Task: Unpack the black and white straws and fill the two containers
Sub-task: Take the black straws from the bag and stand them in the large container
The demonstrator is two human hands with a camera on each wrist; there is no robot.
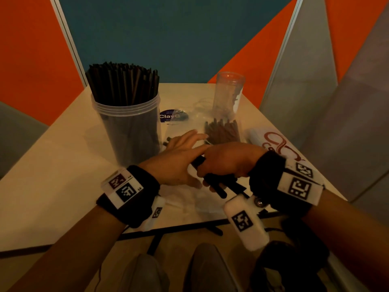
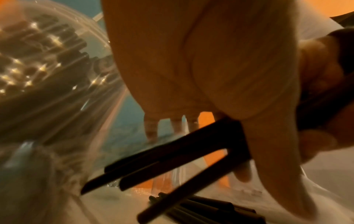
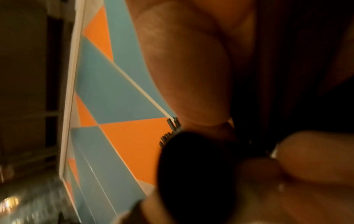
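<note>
A tall clear container packed with black straws stands at the back left of the white table. A narrower clear container stands at the back right and looks empty. My right hand grips a bundle of black straws just above the table's near part. My left hand lies against the bundle with straight fingers. In the left wrist view the straws fan out past my thumb. The bundle is a dark blur in the right wrist view.
A clear bag of dark straws lies in front of the narrow container. A white pack with a red logo lies at the right. Loose black straws lie on the table under my left hand. A blue round label lies behind.
</note>
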